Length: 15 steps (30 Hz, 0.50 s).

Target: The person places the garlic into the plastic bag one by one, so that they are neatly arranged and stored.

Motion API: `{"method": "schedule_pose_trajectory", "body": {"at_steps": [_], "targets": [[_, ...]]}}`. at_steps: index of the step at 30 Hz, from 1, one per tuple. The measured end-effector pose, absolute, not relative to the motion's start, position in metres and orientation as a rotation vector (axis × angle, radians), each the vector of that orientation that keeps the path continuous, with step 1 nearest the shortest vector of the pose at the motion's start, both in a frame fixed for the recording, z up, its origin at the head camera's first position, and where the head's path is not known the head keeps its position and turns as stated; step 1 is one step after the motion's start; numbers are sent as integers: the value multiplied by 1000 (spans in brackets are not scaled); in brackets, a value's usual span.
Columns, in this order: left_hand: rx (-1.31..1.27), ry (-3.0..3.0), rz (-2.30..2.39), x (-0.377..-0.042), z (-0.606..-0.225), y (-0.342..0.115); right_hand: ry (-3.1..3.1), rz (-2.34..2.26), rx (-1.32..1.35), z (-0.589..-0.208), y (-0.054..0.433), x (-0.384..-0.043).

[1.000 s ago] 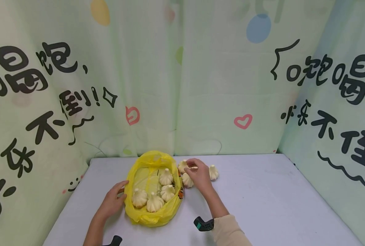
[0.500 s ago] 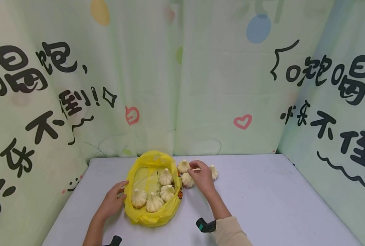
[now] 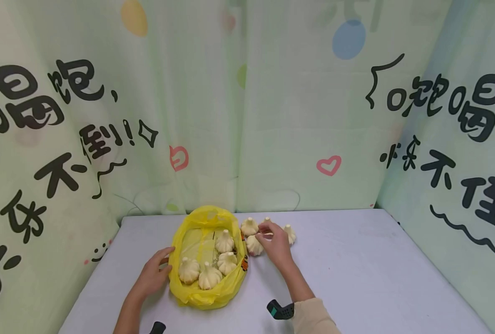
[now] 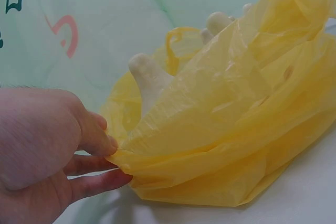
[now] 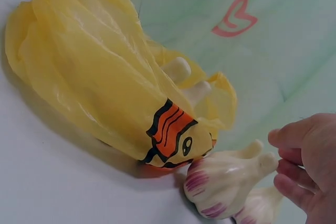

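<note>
The left hand (image 3: 153, 271) has its fingertips against the near side of a yellow plastic bag (image 3: 205, 303); a corner of the plastic meets thumb and fingers, but whether they pinch it or only steady it cannot be told. The bag lies between the two hands, its mouth spread wide. Four garlic bulbs (image 3: 210, 277) sit inside, to the right of the left hand; in the left wrist view the bag's wall hides all but their pale necks. An orange and black print (image 5: 173, 129) faces the right hand, only a sliver of it showing from the head.

The right hand (image 3: 277, 242) is loosely bent, thumb and fingers apart, with nothing visible in its grasp. It is by the loose bulbs (image 3: 253, 246) beyond the bag: two left of it, one right, and one mostly covered behind it. In the right wrist view its fingertips come close to a neck; contact is unclear.

Under both hands is a white table (image 3: 356, 269). The black device (image 3: 158, 328) below the left hand is cut off by the lower edge, as is the sleeve (image 3: 314, 319) behind the right hand.
</note>
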<state>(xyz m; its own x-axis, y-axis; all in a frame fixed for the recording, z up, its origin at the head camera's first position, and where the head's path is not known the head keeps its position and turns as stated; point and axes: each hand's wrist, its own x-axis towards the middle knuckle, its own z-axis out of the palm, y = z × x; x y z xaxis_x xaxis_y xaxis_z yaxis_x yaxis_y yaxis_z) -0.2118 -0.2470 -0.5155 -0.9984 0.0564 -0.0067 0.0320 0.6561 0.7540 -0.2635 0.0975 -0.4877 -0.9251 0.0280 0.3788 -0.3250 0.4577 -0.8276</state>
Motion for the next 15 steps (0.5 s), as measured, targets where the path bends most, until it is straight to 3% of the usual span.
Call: {"method": "schedule_pose_trajectory", "body": {"at_steps": [15], "targets": [[74,2832,1300,-212,-516,-248,-2375,1456,230,-498,97,-262]]}}
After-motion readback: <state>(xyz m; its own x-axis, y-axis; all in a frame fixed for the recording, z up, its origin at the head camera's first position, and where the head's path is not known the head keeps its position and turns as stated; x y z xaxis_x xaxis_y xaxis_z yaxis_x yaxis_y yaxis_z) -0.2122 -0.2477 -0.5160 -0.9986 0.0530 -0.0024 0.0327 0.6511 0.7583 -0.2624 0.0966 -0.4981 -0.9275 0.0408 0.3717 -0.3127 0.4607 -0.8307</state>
